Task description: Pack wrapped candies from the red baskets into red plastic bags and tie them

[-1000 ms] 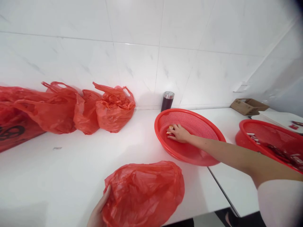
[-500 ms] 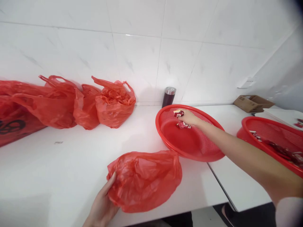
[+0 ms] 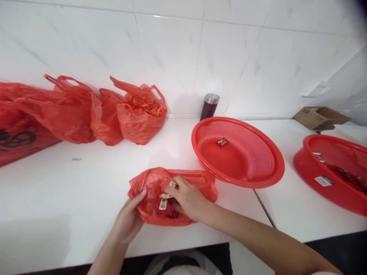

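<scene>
Moving from basket [image 3: 197, 162] to bag [image 3: 205, 187], the pale packet [image 3: 165, 195] is now pinched by the right hand's [image 3: 190, 198] fingers, inside the bag's mouth. The edge is gripped by the left hand [image 3: 129, 219] over the bench [image 3: 100, 198], and one dark packet [image 3: 222, 142] is left in the basket.

White table [image 3: 94, 194], smooth top, narrow dark seam [image 3: 264, 208] right of centre. Rear left: filled red plastic bags [image 3: 140, 124], side by side. Rear middle: dark bottle [image 3: 208, 109], silver lid, upright. In front of it: perforated red basket [image 3: 225, 158]. Right: second red basket [image 3: 309, 175]. Rear right: open cardboard box [image 3: 312, 119]. Small grey mark [image 3: 76, 159], left (scrap or stain, unclear).
</scene>
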Demonstrator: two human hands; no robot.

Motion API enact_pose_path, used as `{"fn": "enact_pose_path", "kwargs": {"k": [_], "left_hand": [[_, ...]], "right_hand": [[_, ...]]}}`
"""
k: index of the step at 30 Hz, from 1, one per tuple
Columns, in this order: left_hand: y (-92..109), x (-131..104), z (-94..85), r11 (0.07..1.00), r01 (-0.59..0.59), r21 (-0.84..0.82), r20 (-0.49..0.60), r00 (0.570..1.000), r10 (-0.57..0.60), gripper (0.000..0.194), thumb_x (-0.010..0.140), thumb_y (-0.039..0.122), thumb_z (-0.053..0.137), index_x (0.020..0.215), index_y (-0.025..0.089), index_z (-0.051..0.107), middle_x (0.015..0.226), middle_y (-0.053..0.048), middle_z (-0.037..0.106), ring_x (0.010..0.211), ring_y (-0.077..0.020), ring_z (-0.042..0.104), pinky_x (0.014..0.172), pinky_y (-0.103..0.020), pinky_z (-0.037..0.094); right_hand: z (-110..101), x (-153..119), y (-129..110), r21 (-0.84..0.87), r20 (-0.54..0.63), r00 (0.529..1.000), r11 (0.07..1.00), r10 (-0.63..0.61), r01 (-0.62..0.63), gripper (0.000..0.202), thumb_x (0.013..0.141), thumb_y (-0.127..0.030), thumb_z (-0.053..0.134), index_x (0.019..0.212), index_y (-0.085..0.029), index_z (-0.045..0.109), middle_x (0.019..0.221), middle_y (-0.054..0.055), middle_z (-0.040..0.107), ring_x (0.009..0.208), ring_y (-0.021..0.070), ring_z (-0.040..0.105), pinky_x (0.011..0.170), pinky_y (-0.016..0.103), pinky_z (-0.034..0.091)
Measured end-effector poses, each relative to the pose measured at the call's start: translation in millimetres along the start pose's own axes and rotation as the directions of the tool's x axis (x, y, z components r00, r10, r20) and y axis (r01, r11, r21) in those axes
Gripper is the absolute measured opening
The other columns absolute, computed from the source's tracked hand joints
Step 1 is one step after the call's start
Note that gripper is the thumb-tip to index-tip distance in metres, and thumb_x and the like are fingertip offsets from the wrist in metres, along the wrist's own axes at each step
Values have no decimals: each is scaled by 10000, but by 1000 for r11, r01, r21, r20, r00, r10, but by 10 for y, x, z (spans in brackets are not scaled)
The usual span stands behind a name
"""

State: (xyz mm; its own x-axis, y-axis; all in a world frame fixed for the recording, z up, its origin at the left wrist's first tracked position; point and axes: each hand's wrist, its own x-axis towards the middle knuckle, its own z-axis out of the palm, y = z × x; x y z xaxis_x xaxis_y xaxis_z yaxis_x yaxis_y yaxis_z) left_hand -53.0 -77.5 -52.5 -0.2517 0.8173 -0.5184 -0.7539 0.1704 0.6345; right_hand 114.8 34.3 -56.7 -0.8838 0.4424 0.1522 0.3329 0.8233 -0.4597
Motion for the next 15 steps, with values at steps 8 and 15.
{"fn": "enact_pose_path", "kwargs": {"k": [8,15], "left_hand": [[123,-98,-97,976,-149,161,-169,970,176,332,624,239,832,912,104,738,875,-101,761,793,-257,717,629,-241,569],[36,-144,-139,975,-110,195,-198,969,149,373,688,226,801,1039,135,718,1033,-102,744,998,-281,683,717,-248,581]], "right_hand": [[-1073,-123,-103,266,296,955,962,-14,-68,617,837,-423,635,1410,-376,412,1402,25,491,1241,252,489,1018,412,410],[-1771,237,1056,-119,27,865,861,501,-495,494,954,-441,414,1408,-248,408,1403,94,479,1249,256,480,1022,403,398]]}}
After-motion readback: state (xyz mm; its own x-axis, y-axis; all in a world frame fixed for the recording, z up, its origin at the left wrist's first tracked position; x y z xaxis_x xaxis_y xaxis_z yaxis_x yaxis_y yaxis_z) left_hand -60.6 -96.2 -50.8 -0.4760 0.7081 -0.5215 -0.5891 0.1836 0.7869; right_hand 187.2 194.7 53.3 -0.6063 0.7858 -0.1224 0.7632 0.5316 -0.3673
